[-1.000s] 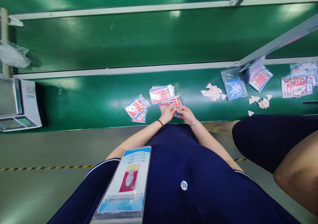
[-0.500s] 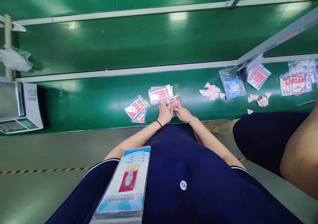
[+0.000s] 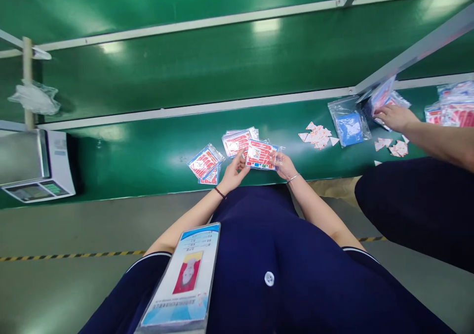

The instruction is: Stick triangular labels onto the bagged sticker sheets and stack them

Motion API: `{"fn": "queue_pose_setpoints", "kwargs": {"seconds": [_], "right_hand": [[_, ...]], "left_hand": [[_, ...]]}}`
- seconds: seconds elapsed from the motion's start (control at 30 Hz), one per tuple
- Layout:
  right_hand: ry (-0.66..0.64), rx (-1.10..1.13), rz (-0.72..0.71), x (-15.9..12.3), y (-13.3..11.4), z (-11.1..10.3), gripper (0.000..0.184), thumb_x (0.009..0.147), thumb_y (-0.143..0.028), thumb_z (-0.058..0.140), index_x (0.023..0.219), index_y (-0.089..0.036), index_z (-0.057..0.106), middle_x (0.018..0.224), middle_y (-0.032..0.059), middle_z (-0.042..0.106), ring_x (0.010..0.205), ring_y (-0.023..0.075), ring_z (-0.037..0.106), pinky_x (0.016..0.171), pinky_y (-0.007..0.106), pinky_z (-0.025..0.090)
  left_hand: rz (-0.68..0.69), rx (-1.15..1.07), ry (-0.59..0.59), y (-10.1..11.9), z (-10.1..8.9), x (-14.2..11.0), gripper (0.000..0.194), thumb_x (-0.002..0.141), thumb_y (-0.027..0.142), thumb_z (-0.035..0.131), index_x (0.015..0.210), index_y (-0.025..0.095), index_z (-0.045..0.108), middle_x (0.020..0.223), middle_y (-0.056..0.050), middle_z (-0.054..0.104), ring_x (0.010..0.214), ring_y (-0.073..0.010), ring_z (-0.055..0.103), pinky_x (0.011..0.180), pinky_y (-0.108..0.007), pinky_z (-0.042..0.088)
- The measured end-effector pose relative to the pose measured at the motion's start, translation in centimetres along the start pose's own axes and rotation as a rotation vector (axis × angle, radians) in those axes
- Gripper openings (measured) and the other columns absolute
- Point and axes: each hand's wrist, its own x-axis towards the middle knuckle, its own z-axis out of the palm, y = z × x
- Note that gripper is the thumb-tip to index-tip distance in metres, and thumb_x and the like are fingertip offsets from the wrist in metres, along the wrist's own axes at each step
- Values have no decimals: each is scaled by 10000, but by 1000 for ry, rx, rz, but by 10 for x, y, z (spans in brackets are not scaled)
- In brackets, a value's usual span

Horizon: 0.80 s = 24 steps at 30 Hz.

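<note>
My left hand [image 3: 232, 172] and my right hand [image 3: 284, 165] hold one clear plastic packet with a red and white printed card [image 3: 259, 154] between them, lifted a little above the green bench [image 3: 148, 146]. The left fingers pinch its left edge, the right fingers its right edge. Just behind it lies a small stack of the same packets [image 3: 238, 141]. Two more packets [image 3: 206, 163] lie to the left of my left hand.
A weighing scale [image 3: 35, 165] stands at the bench's left end. A heap of small white triangles [image 3: 317, 136] and a clear bag with a blue sheet [image 3: 348, 126] lie to the right. A co-worker's hand [image 3: 395, 116] rests on packets there. A badge [image 3: 183, 279] hangs on my chest.
My hands have moved apart and lifted the packet off the bench, its printed face now showing. A co-worker's arm has reached onto the packets at the right.
</note>
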Motion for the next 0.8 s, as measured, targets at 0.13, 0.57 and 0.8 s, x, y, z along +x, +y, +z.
{"fn": "queue_pose_setpoints", "kwargs": {"seconds": [0.13, 0.57, 0.8], "right_hand": [[-108, 253, 39, -6, -11, 10, 612, 346, -448, 937, 831, -199, 657, 1018, 51, 713, 971, 223, 667, 922, 397, 527], [-131, 41, -52, -14, -36, 16, 557, 356, -380, 932, 821, -183, 699, 941, 45, 704, 866, 218, 659, 831, 383, 550], [-158, 18, -61, -17, -47, 16, 530, 381, -323, 923, 850, -184, 721, 964, 43, 711, 871, 214, 659, 838, 367, 542]], "left_hand": [[167, -12, -66, 27, -1, 0, 754, 824, 521, 638, 1456, 221, 358, 1040, -77, 600, 900, -183, 577, 797, -294, 492], [183, -24, -212, 58, -11, 8, 1189, 652, 524, 804, 1547, 239, 74, 1549, -186, 258, 1422, -336, 306, 1119, -452, 363], [147, -117, -188, 61, -12, 7, 1188, 625, 595, 795, 1540, 273, 108, 1533, -164, 300, 1413, -331, 330, 1116, -476, 365]]}}
